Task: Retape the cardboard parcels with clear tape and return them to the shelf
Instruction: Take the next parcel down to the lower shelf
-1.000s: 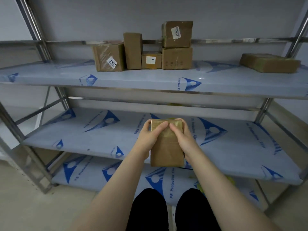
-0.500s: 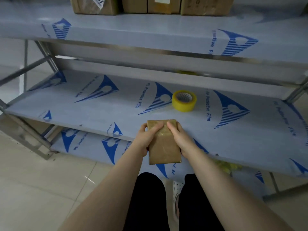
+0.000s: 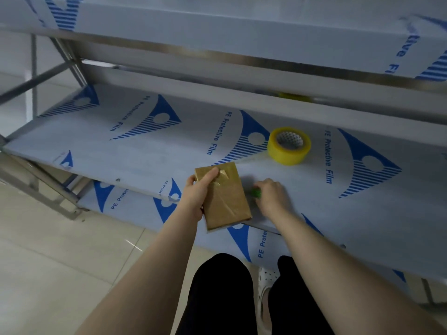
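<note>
Flat, glossy tape-wrapped cardboard parcel [image 3: 225, 198] sits in the left hand [image 3: 197, 193] alone now, over the film-covered shelf [image 3: 145, 153] edge; the right hand [image 3: 271, 195] has let go, fingers curled on something small and green [image 3: 256, 193]. Yellowish tape roll [image 3: 289, 145] lies beyond.

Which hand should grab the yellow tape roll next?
Probably the right hand. It lies on the shelf on the same side as the tape roll, though it seems to be closing on something small and green. The left hand is busy gripping the parcel.
</note>
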